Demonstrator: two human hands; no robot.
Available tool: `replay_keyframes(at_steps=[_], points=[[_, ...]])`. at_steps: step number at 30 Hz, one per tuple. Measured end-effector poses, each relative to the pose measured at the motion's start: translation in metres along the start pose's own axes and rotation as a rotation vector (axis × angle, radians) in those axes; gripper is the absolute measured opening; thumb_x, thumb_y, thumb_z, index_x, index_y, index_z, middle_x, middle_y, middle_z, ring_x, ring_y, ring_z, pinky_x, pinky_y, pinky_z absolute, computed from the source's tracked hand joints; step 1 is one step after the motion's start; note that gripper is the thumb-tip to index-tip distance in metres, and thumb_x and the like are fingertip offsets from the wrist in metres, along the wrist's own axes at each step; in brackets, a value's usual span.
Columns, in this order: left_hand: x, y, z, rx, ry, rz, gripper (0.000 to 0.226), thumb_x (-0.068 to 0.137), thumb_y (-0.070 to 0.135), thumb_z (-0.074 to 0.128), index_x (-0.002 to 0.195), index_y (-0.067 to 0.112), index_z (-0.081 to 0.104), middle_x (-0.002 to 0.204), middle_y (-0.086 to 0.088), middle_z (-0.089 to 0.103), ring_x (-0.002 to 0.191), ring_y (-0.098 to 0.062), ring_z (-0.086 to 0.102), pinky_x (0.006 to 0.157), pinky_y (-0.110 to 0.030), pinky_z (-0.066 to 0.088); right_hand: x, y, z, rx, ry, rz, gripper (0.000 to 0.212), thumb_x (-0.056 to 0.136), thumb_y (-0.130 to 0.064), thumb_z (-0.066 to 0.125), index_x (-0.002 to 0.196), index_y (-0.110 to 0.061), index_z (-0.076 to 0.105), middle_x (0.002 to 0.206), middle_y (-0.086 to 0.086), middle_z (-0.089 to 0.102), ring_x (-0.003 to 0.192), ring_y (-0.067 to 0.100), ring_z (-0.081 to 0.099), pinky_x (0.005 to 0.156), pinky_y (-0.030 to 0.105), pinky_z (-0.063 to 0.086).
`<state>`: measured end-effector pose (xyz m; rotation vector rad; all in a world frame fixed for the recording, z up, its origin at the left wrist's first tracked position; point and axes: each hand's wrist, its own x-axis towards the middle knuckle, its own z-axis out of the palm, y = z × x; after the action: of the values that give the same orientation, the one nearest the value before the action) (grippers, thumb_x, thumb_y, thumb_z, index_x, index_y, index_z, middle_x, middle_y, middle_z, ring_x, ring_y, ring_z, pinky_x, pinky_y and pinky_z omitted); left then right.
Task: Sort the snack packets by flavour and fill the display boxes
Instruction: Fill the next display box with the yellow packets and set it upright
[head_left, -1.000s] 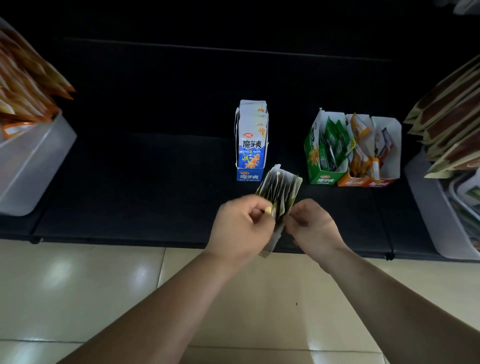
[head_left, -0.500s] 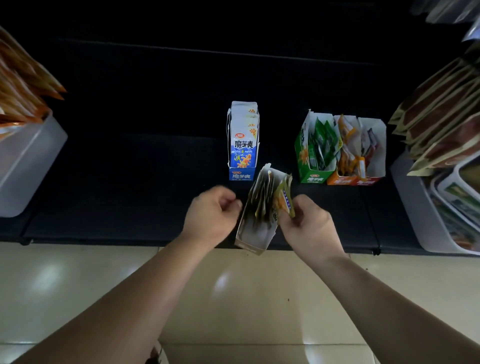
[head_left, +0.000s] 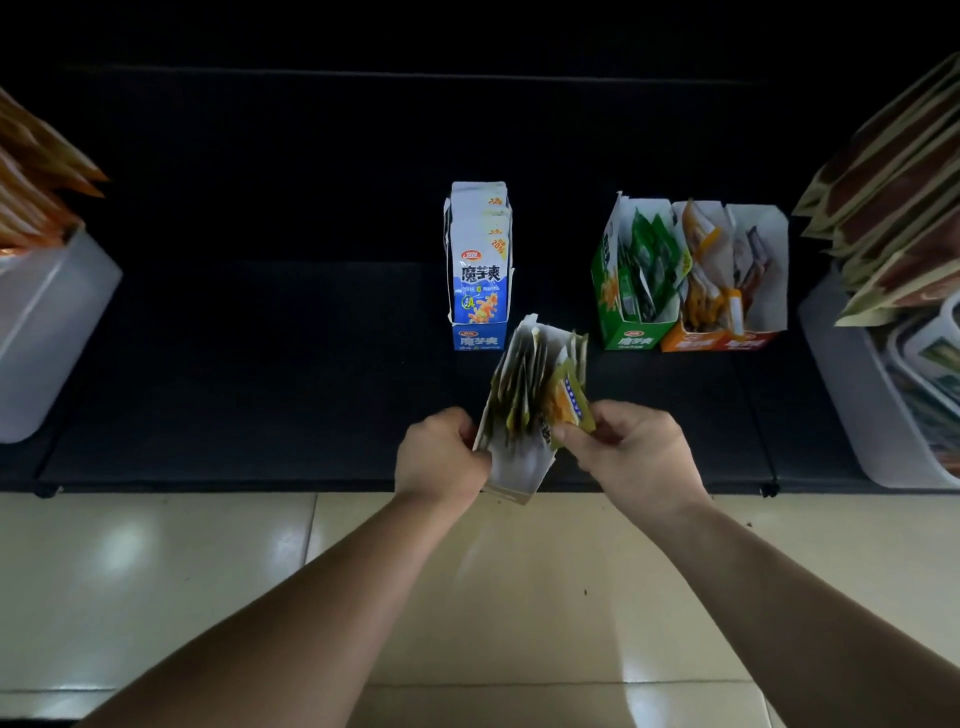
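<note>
A white display box (head_left: 519, 462) with several yellow-green snack packets stands tilted at the front of the black shelf (head_left: 260, 389). My left hand (head_left: 447, 457) grips its left wall. My right hand (head_left: 631, 452) pinches one yellow packet (head_left: 569, 402) at the box's right side. Behind stands a blue display box (head_left: 479, 270) full of blue-white packets. To the right are a green box (head_left: 631, 291) with green packets, an orange box (head_left: 696, 312) with orange packets, and a third box (head_left: 758, 291) holding a few packets.
A white bin (head_left: 47, 322) with orange bags stands at the shelf's left end. Another white bin (head_left: 852, 395) with brown bags and trays is at the right. Shiny floor tiles (head_left: 208, 571) lie below the shelf's front edge.
My left hand let go of the packets, drew back, then returned to grip the box's left wall. My right hand now pinches a single yellow packet at the box's right side.
</note>
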<state>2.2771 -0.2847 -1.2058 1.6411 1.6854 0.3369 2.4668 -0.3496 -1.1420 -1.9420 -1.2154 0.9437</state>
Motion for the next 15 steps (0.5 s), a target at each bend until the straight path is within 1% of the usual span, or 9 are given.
replay_keyframes(at_steps=[2, 3, 5, 6, 7, 9, 11, 13, 15], points=[[-0.003, 0.001, 0.000, -0.013, -0.009, 0.056, 0.026, 0.077, 0.016, 0.070, 0.060, 0.015, 0.050, 0.054, 0.003, 0.054, 0.051, -0.018, 0.051, 0.045, -0.031, 0.034, 0.001, 0.002, -0.002, 0.007, -0.009, 0.010, 0.016, 0.091, -0.029, 0.078, 0.077, -0.021, 0.075, 0.070, 0.008, 0.067, 0.069, 0.030, 0.061, 0.056, 0.041, 0.050], [-0.006, 0.003, -0.001, -0.028, -0.023, 0.084, 0.032, 0.078, 0.016, 0.068, 0.056, 0.016, 0.045, 0.049, 0.005, 0.047, 0.047, -0.015, 0.043, 0.043, -0.029, 0.027, 0.001, 0.002, -0.002, 0.011, -0.014, 0.013, 0.016, 0.091, -0.028, 0.079, 0.076, -0.022, 0.076, 0.069, 0.006, 0.067, 0.063, 0.027, 0.057, 0.054, 0.038, 0.047], [-0.011, 0.008, -0.004, -0.052, -0.050, 0.136, 0.041, 0.081, 0.017, 0.066, 0.052, 0.017, 0.038, 0.045, 0.006, 0.036, 0.043, -0.011, 0.030, 0.044, -0.027, 0.022, 0.001, 0.000, -0.001, 0.018, -0.022, 0.028, 0.017, 0.091, -0.026, 0.079, 0.074, -0.022, 0.076, 0.062, 0.001, 0.063, 0.054, 0.011, 0.049, 0.048, 0.024, 0.040], [-0.014, 0.011, -0.006, -0.046, -0.046, 0.161, 0.042, 0.082, 0.017, 0.065, 0.052, 0.016, 0.037, 0.044, 0.005, 0.035, 0.043, -0.011, 0.028, 0.044, -0.028, 0.022, 0.001, -0.001, -0.001, 0.020, -0.019, 0.036, 0.018, 0.090, -0.025, 0.079, 0.073, -0.023, 0.076, 0.059, -0.001, 0.060, 0.053, 0.008, 0.046, 0.047, 0.021, 0.038], [-0.016, 0.012, -0.009, -0.033, -0.021, 0.189, 0.041, 0.083, 0.017, 0.065, 0.053, 0.016, 0.038, 0.044, 0.004, 0.036, 0.043, -0.013, 0.030, 0.044, -0.028, 0.023, 0.001, -0.002, -0.001, 0.017, -0.015, 0.043, 0.019, 0.090, -0.025, 0.079, 0.072, -0.023, 0.076, 0.059, 0.000, 0.060, 0.052, 0.008, 0.045, 0.047, 0.020, 0.037], [-0.020, 0.013, -0.016, 0.025, 0.060, 0.239, 0.031, 0.084, 0.020, 0.066, 0.058, 0.016, 0.049, 0.048, 0.004, 0.047, 0.044, -0.015, 0.042, 0.044, -0.027, 0.031, 0.002, -0.003, -0.002, -0.003, -0.005, 0.048, 0.018, 0.091, -0.027, 0.078, 0.073, -0.023, 0.076, 0.064, 0.006, 0.064, 0.054, 0.010, 0.046, 0.047, 0.024, 0.038], [-0.023, 0.019, -0.026, 0.046, 0.146, 0.267, 0.019, 0.085, 0.025, 0.066, 0.068, 0.018, 0.059, 0.054, 0.004, 0.056, 0.050, -0.020, 0.053, 0.048, -0.030, 0.043, 0.001, -0.005, -0.003, -0.018, 0.005, 0.048, 0.017, 0.091, -0.027, 0.078, 0.075, -0.022, 0.076, 0.071, 0.011, 0.068, 0.057, 0.016, 0.051, 0.050, 0.030, 0.043], [-0.028, 0.027, -0.038, -0.049, 0.222, 0.306, 0.017, 0.088, 0.028, 0.065, 0.073, 0.020, 0.060, 0.055, 0.005, 0.057, 0.049, -0.018, 0.054, 0.048, -0.034, 0.047, -0.001, -0.009, -0.004, -0.026, 0.015, 0.049, 0.016, 0.090, -0.027, 0.078, 0.077, -0.018, 0.076, 0.074, 0.015, 0.069, 0.062, 0.025, 0.056, 0.056, 0.041, 0.052], [-0.032, 0.037, -0.052, -0.208, 0.216, 0.286, 0.016, 0.096, 0.028, 0.062, 0.081, 0.022, 0.062, 0.060, 0.002, 0.061, 0.046, -0.016, 0.062, 0.047, -0.038, 0.053, -0.003, -0.013, -0.006, -0.001, 0.042, 0.056, 0.017, 0.091, -0.027, 0.077, 0.079, -0.014, 0.075, 0.074, 0.016, 0.069, 0.065, 0.031, 0.060, 0.064, 0.050, 0.057]])
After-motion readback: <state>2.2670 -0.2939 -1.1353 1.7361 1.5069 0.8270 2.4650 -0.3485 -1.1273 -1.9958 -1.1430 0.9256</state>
